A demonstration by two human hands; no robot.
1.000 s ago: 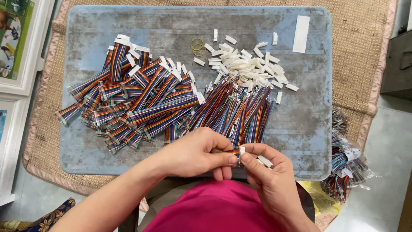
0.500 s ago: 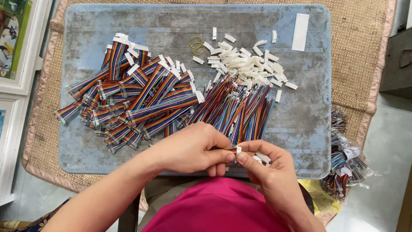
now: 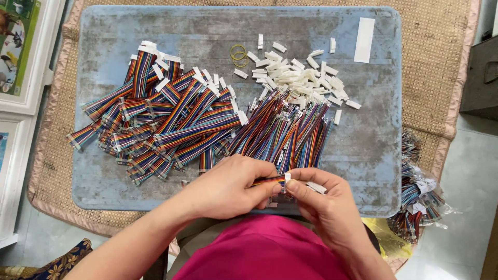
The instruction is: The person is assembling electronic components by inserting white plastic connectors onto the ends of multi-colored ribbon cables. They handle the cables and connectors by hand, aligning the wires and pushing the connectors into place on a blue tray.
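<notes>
Mid-assembly: left hand (image 3: 228, 186) pinched a rainbow ribbon cable (image 3: 270, 181) just ahead of its thumb, right hand (image 3: 327, 205) pinched a white connector housing (image 3: 287, 177) at the cable's tip; seating it probably called for aligned, gentle push, loose housings (image 3: 301, 78) lying well beyond both hands.
</notes>
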